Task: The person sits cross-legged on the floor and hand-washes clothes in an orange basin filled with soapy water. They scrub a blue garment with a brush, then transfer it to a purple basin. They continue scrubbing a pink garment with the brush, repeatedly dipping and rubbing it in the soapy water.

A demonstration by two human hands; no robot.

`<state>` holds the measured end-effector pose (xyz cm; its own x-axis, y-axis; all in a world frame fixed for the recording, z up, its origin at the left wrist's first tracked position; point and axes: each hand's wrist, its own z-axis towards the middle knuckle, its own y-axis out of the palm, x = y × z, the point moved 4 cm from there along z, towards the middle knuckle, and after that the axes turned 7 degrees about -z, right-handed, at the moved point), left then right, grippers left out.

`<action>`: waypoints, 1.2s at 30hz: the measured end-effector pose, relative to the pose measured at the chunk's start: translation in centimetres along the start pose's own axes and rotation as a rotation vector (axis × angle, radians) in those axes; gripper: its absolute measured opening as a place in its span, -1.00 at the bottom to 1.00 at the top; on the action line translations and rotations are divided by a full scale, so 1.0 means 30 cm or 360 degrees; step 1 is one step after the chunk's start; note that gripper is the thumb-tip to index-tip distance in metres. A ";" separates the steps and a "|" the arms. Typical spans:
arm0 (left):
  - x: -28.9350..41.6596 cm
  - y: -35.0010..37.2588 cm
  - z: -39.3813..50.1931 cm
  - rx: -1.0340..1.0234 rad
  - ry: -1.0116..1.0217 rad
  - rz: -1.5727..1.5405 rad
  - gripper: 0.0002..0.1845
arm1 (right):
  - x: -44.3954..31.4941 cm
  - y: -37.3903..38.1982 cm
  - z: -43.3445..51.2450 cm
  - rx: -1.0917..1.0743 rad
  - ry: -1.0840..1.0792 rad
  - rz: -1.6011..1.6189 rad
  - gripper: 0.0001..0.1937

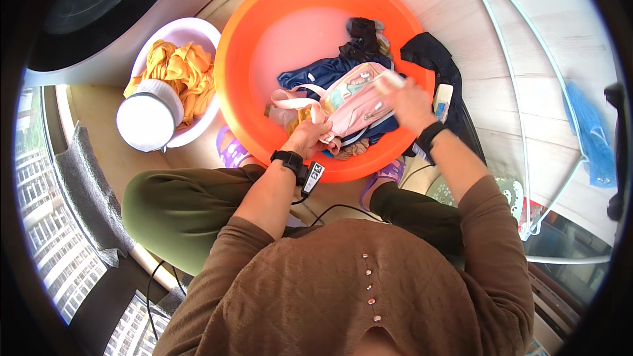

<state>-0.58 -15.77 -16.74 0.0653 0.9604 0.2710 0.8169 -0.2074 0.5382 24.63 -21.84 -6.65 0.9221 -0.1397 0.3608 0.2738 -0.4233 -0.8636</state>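
Note:
A large orange plastic basin [237, 74] stands before me with clothes and some cloudy water inside. Across the clothes lies a small pink fabric bag [348, 109] with a strap and a zip. My left hand [309, 139] grips its near end at the basin's front. In my right hand [411, 105] is a pale block [390, 81], against the bag's upper right part; motion blur hides whether it is soap or a brush. Dark blue garments [316, 73] lie under the bag, and a black wet cloth [362, 39] is bunched behind it.
Left of the basin, a lilac tub [198, 29] holds yellow cloth [185, 71] and a white mesh laundry bag [148, 116]. A black garment [430, 54] hangs over the right rim near a white bar [442, 96]. A front-loading washing machine [109, 20] stands upper left; a pale-blue metal frame [514, 74] is at right.

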 end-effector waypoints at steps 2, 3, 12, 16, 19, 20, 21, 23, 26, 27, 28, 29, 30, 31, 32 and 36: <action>0.005 0.010 0.001 -0.0110 -0.0032 -0.0005 -0.87 | 0.054 0.002 0.013 -0.0072 0.0131 0.0168 -0.50; 0.003 0.007 0.003 -0.0069 -0.0045 -0.0030 -0.84 | 0.036 -0.020 0.009 0.0063 0.0088 0.0070 -0.49; -0.012 -0.022 -0.013 0.0012 0.0162 -0.0024 -0.70 | -0.087 -0.031 -0.017 0.0168 0.0002 0.0075 -0.54; -0.007 0.000 0.005 -0.0060 0.0185 0.0077 -0.70 | -0.086 -0.115 -0.022 0.0302 -0.0323 0.0281 -0.50; -0.014 -0.012 0.012 -0.0133 -0.0023 0.0070 -0.70 | -0.206 -0.163 -0.070 0.0246 -0.0666 0.0790 -0.57; -0.018 -0.015 0.010 -0.0092 0.0029 0.0078 -0.71 | -0.227 -0.148 -0.083 0.0016 -0.0690 0.1013 -0.59; -0.013 -0.024 0.000 -0.0054 0.0076 0.0092 -0.71 | -0.212 -0.135 -0.068 0.0433 -0.0565 0.0323 -0.59; -0.011 -0.012 -0.015 -0.0008 0.0134 0.0070 -0.72 | -0.076 -0.084 -0.034 0.0155 -0.0008 -0.0051 -0.57; 0.057 0.034 -0.044 0.0123 0.0127 0.0944 -0.61 | 0.128 -0.007 0.023 -0.0031 0.0001 0.0362 -0.53; 0.095 0.053 -0.058 0.0162 0.0088 0.1219 -0.58 | 0.182 -0.008 0.033 0.0018 0.0008 0.0507 -0.51; 0.143 0.073 -0.079 0.0280 0.0243 0.1657 -0.42 | 0.222 -0.005 0.038 -0.0025 0.0056 0.0732 -0.49; 0.181 0.105 -0.096 0.0337 0.0392 0.2026 -0.39 | 0.264 -0.012 0.042 0.0021 0.0068 0.0965 -0.48; 0.215 0.138 -0.108 0.0446 0.0521 0.2377 -0.35 | 0.282 -0.028 0.040 0.0128 -0.0016 0.1233 -0.46; 0.245 0.173 -0.118 0.0553 0.0681 0.2716 -0.31 | 0.306 -0.033 0.036 0.0145 0.0089 0.1342 -0.45; 0.263 0.209 -0.120 0.0528 0.0811 0.2855 -0.34 | 0.309 -0.030 0.029 0.0087 0.0173 0.1315 -0.44; 0.266 0.347 -0.069 0.0534 0.1143 0.2865 -0.47 | 0.284 0.003 0.016 0.0024 0.0197 0.1515 -0.44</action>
<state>7.26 -10.64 -7.32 0.6687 -0.5473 0.5033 0.1417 -0.5708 -0.8088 32.66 -22.65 -3.82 0.7247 -0.5127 -0.4604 -0.5707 -0.0720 -0.8180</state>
